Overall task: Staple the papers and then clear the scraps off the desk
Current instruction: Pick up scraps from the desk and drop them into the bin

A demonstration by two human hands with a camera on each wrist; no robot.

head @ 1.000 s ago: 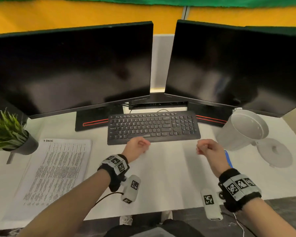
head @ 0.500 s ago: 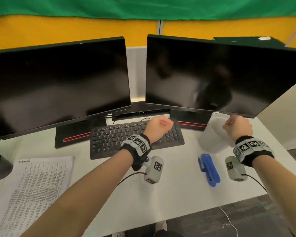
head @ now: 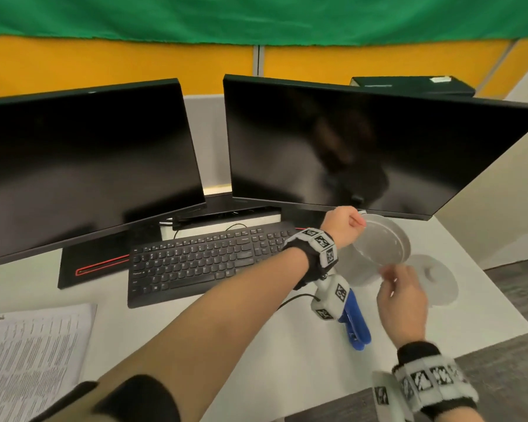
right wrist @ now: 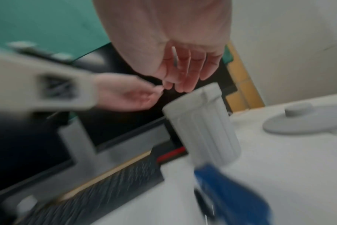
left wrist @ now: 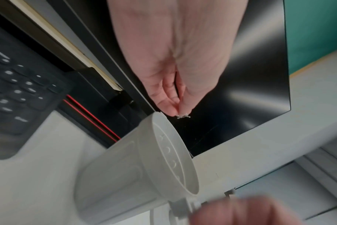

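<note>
A small white bin [head: 389,239] stands open at the desk's right, under the right monitor. My left hand [head: 358,222] hovers over its far rim and pinches tiny bent metal staple scraps [left wrist: 183,116] at its fingertips [left wrist: 171,111]. My right hand [head: 387,278] is at the bin's near rim with its fingers [right wrist: 185,82] loosely extended and blurred. A blue stapler [head: 355,325] lies on the desk under my left wrist. The printed papers [head: 34,354] lie at the desk's front left.
The bin's round lid [head: 436,280] lies on the desk just right of the bin. A black keyboard [head: 208,260] sits in front of two dark monitors [head: 363,147]. The desk's right edge [head: 500,300] is close beyond the lid.
Both hands went from fists in front of the keyboard rightward to the bin. The right hand has opened and dropped back to the near rim; the view swung right.
</note>
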